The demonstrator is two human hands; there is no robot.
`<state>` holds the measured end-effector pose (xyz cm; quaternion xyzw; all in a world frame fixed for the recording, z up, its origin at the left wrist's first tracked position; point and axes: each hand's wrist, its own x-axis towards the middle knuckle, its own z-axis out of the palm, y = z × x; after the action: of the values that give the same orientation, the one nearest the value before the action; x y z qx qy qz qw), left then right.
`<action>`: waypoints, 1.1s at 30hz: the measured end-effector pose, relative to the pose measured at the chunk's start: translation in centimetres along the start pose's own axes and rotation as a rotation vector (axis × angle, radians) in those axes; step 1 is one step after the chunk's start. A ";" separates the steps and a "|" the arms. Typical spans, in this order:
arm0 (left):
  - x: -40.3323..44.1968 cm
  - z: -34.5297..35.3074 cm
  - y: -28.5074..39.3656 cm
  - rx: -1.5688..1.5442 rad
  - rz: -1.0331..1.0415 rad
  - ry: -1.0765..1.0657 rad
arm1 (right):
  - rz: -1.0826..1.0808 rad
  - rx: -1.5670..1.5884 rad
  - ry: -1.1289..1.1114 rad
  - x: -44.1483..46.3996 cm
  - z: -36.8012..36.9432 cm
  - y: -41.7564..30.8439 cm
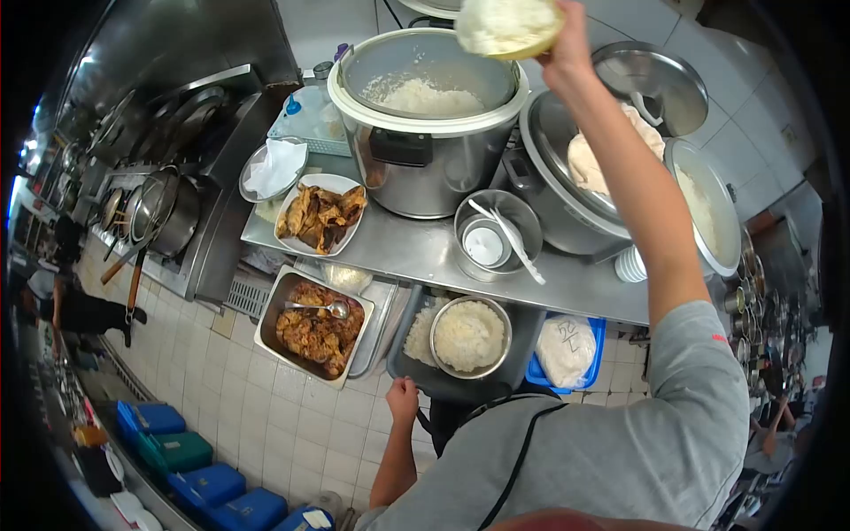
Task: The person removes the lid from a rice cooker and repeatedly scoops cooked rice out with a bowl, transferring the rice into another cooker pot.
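Observation:
My right hand (567,49) is raised at the top, closed on the edge of a yellow bowl (536,49) heaped with white rice. The bowl is tilted beside the rim of a large rice cooker (416,173), whose open pot holds more cooked rice (429,96). Low in front of me, my left hand (403,400) is closed by the near left corner of a dark grey tub (522,341). Whether it grips the tub's rim is hidden. Loose rice (421,332) and a steel bowl (508,345) full of rice are in that tub.
Along the steel counter (398,239) stand a plate of browned meat pieces (319,217), a steel pot (460,257) with white utensils, and a second cooker (567,212). Below are a pan of saucy meat (314,332) and a blue crate (598,354) with a marked bag (567,351).

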<state>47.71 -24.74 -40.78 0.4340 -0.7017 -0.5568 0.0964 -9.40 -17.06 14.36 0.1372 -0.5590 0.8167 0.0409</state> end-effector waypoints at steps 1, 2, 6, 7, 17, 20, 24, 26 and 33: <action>0.1 -0.6 0.9 0.038 -0.016 -0.037 | 0.037 -0.066 -0.084 1.0 1.6 1.4; 0.4 -0.9 1.5 0.075 -0.032 -0.069 | 0.009 -0.302 -0.037 4.6 1.1 5.3; 0.6 -1.2 2.0 0.045 0.010 -0.073 | -0.285 -1.158 0.074 1.9 3.2 4.8; 1.2 -1.0 2.2 0.041 0.014 -0.087 | -0.302 -1.178 0.022 1.5 3.4 4.3; 1.9 -0.4 3.6 0.291 0.222 -0.089 | -0.404 -0.814 -0.121 -9.9 -8.2 -2.9; 2.4 0.3 3.9 0.315 0.286 -0.096 | -0.341 -0.598 -0.116 -13.2 -14.1 -5.5; 2.4 1.2 1.3 0.340 0.302 -0.134 | -0.240 -0.345 0.032 -19.1 -19.1 -9.7; 2.1 1.6 2.1 0.321 0.288 -0.113 | -0.299 -0.375 -0.018 -21.9 -21.7 -13.2; 1.0 3.3 2.4 0.342 0.247 -0.080 | -0.516 -0.089 0.250 -26.9 -35.1 -18.1</action>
<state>43.87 -23.17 -40.27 0.3324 -0.8371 -0.4303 0.0610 14.13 24.47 11.58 0.1711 -0.5315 0.7644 0.3222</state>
